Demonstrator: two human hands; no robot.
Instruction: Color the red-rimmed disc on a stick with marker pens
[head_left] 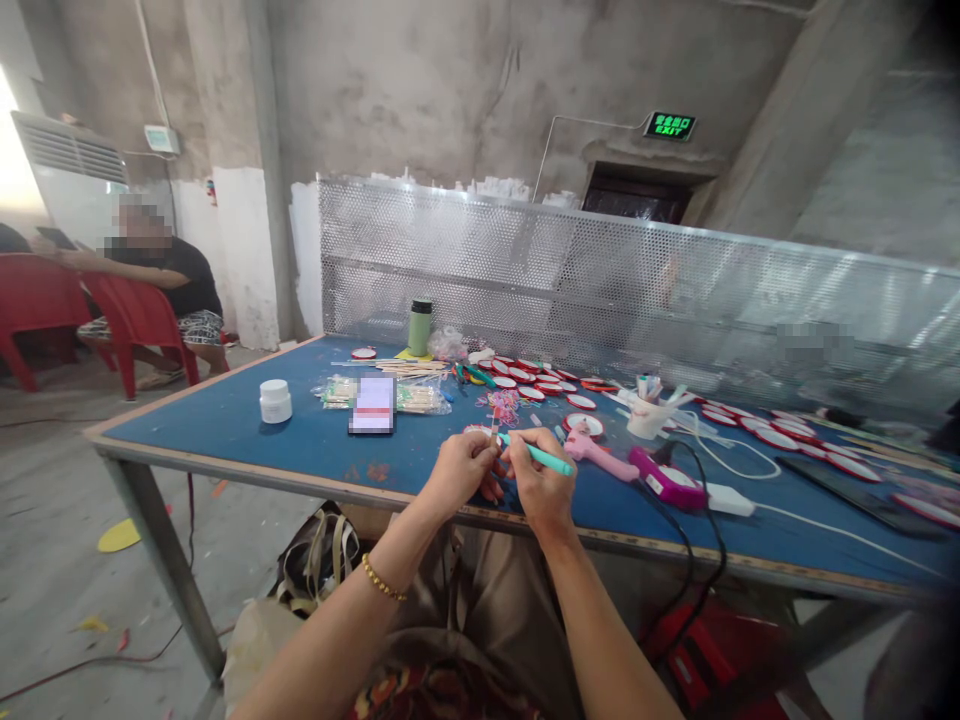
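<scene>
My left hand (pixel 463 468) is closed in a pinch on a thin stick (pixel 494 424) that points upward, just above the near edge of the blue table (pixel 225 425). My right hand (pixel 536 478) is closed around a teal pen-like tool (pixel 541 457), whose tip meets the stick at my left fingers. Both hands touch each other. A red-rimmed white disc (pixel 584 424) lies just behind them.
A pink glue gun (pixel 600 456), a magenta device (pixel 666 481) with black cable, and a white adapter (pixel 729 499) lie to the right. Several red-rimmed discs (pixel 536 382), wooden sticks (pixel 409 369), a phone (pixel 373 404), a white jar (pixel 275 401) and a green flask (pixel 419 327) sit farther back. A person sits on red chairs (pixel 142 318) at left.
</scene>
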